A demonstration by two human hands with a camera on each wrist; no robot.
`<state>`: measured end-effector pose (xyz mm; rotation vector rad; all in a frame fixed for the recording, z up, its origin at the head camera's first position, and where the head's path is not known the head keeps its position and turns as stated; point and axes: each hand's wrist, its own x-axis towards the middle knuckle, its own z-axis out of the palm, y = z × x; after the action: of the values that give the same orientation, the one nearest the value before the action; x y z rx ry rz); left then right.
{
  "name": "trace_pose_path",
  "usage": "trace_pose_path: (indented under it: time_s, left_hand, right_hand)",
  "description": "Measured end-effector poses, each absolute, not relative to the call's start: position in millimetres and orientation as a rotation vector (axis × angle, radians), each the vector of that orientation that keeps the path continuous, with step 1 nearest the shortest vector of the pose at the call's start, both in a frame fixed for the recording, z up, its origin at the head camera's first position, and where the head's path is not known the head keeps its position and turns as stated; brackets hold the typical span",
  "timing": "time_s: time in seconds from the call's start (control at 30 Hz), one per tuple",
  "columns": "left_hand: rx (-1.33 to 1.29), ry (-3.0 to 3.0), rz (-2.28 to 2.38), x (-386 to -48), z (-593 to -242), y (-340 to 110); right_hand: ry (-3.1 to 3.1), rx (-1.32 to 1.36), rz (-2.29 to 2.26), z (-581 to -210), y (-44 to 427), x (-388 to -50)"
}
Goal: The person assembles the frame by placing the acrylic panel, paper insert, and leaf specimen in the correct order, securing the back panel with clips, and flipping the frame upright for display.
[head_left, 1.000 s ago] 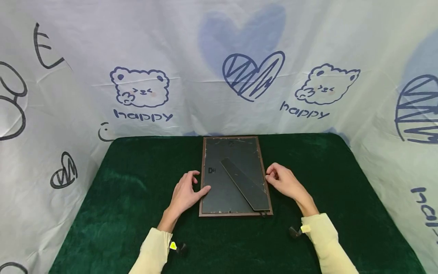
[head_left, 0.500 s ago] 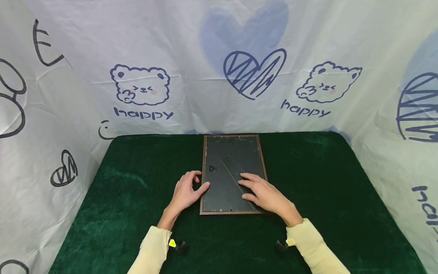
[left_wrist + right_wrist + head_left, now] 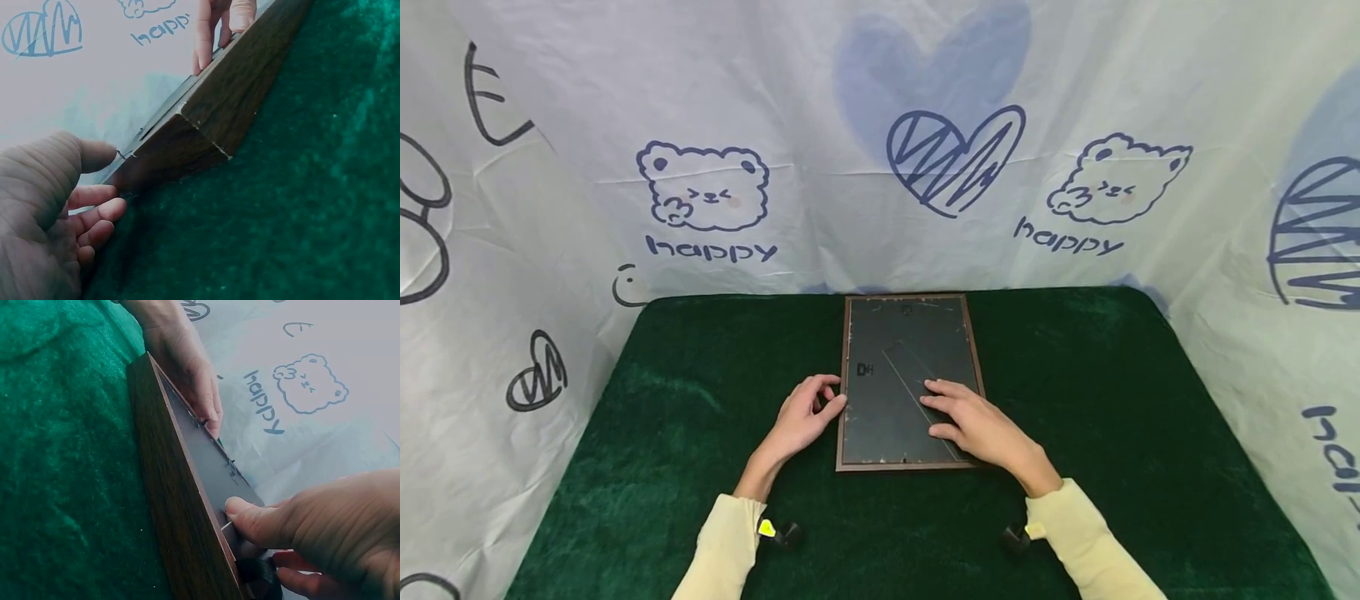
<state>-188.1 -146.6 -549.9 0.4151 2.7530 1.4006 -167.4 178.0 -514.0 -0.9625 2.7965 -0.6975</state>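
A brown wooden picture frame point(image 3: 876, 425) lies face down, its dark backing and easel stand point(image 3: 907, 367) upward. The stand lies flat and slanting across the backing. My right hand point(image 3: 981, 429) rests over the stand's lower part with its fingers spread, hiding the frame's near right corner. In the right wrist view, the thumb point(image 3: 250, 519) presses on the stand. At the frame's left edge is my left hand point(image 3: 802, 412), fingers loosely bent, thumb touching the rim. The left wrist view has that thumb point(image 3: 97, 155) by a small metal tab and the other fingers beside the wooden side.
Green velvety cloth point(image 3: 1097, 375) covers the table. White sheets point(image 3: 820, 217) with blue and black drawings hang behind it and at both sides. The frame's far end lies close to the table's back edge.
My right hand has moved left from beside the frame onto the stand, which now lies flat against the backing. The left thumb has slid back from the backing to the frame's edge.
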Motion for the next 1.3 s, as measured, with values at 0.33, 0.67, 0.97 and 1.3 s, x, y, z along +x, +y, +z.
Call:
trace_pose_path:
  time_s: [0.33, 0.67, 0.97, 1.3]
  left_hand:
    - [0.426, 2.693, 1.403, -191, -546, -151]
    - [0.296, 2.560, 1.489, -203, -535, -151]
    - [0.094, 2.563, 1.446, -202, -526, -134]
    - [-0.017, 2.574, 1.258, -201, -517, -114]
  right_hand:
    - [2.781, -0.955, -0.704, -515, 178, -169]
    - [2.804, -0.966, -0.691, -514, 177, -168]
    - [2.816, -0.954, -0.689, -514, 176, -166]
    - [2.812, -0.929, -0.684, -517, 175, -168]
